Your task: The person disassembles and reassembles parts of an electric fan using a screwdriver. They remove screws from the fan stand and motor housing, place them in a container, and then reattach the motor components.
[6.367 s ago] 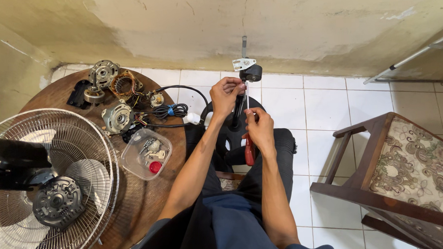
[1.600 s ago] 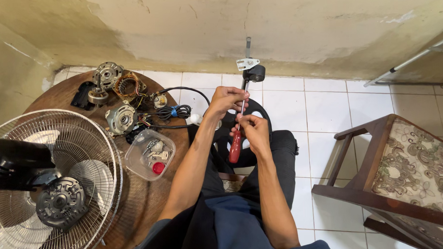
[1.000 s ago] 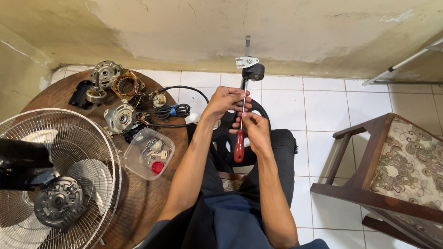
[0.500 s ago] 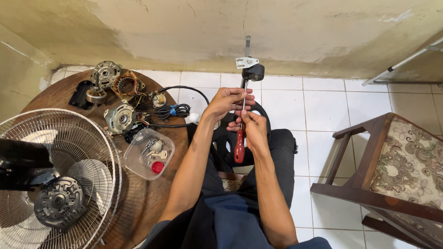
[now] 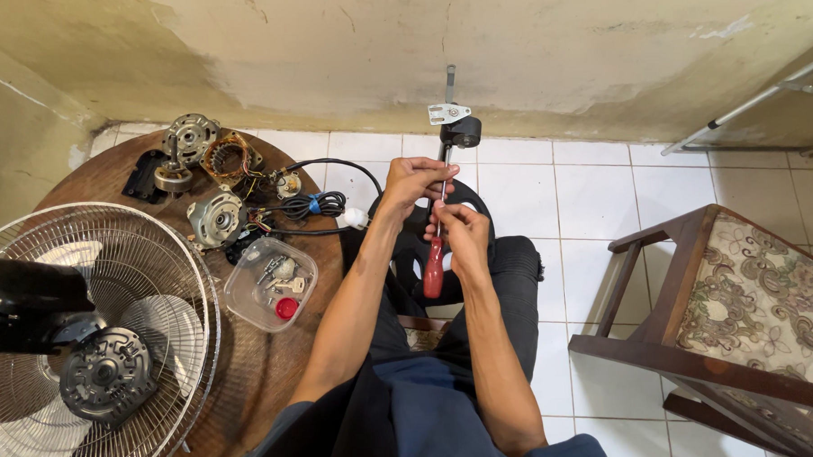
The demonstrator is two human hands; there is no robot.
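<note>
Gripping fan stand pole with left hand, fingers curled tight, to steady it | right hand fingers wrapped around red-handled screwdriver, tip up at pole | screw tub close by on round table

Right hand gripping red-handled screwdriver, left hand on fan pole

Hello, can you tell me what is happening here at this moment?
A seated person holds a red-handled screwdriver in the right hand, while the left hand grips the black fan stand pole over the tiled floor. Beside them, a round wooden table carries motor parts, a clear container of screws and a wire fan guard.
</note>
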